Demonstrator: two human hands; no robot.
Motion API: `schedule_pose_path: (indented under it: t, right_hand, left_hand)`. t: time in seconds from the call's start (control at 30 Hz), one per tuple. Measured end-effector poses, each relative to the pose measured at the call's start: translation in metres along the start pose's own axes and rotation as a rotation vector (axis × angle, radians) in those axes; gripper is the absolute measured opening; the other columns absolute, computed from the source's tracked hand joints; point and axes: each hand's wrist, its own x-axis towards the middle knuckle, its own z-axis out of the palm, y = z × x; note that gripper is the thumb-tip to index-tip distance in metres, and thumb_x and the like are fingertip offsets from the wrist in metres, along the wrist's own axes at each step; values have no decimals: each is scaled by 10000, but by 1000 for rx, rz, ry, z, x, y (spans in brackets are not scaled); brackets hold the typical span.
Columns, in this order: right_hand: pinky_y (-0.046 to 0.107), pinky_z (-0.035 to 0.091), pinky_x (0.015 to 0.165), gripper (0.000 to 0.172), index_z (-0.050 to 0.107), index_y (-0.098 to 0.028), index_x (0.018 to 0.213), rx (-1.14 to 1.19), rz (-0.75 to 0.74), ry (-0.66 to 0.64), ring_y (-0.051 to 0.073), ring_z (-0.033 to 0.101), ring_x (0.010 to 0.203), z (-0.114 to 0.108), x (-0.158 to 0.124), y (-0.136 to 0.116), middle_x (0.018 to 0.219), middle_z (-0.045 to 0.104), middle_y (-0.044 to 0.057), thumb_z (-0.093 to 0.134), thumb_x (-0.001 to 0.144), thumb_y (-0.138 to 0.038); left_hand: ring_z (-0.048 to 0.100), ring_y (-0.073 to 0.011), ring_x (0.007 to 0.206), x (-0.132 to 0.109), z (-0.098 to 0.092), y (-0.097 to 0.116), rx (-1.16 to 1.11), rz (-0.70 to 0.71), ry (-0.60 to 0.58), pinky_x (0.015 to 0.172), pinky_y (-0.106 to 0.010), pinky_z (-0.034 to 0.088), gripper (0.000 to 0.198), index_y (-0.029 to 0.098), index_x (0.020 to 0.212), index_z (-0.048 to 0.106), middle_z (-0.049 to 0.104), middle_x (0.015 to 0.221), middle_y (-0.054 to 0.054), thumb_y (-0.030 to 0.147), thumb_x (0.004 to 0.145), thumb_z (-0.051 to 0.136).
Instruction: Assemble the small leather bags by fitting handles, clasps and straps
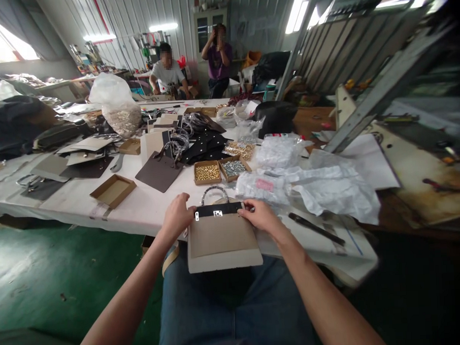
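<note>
A beige handbag panel (223,239) lies in front of me at the table's near edge, its lower part reaching out over my lap. Along its top runs a dark strip (207,210) with shiny metal fittings, and a round patterned handle (214,189) stands up behind it. My left hand (179,215) is closed at the panel's upper left corner, the thumb near a small metal fitting. With thumb and fingers, my right hand (260,217) pinches the upper right corner. The fingertips behind the panel are hidden.
Small boxes of gold hardware (207,172) and silver hardware (234,168) sit beyond the panel. An open cardboard tray (113,191) and a dark panel (159,171) lie left; plastic bags (266,186) and a dark bar (316,228) lie right. Two people sit at the back.
</note>
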Motion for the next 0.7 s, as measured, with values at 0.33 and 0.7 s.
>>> schedule_pose_path:
  t: [0.33, 0.7]
  right_hand:
    - [320, 528, 774, 194, 840, -227, 1086, -35, 11, 93, 235, 738, 828, 3, -8, -4, 919, 826, 41, 842, 910, -308]
    - [385, 614, 945, 110, 838, -244, 1108, -14, -153, 396, 257, 787, 968, -41, -39, 25, 1144, 859, 80, 759, 1039, -276]
  left_hand:
    - [650, -432, 1422, -6, 73, 87, 141, 468, -325, 1257, -602, 484, 705, 254, 1636, 610, 659, 1518, -181, 448, 986, 804]
    - [630, -417, 1413, 1, 96, 65, 43, 452, -271, 1276, -614, 475, 665, 287, 1557, 753, 608, 1500, -149, 533, 948, 857]
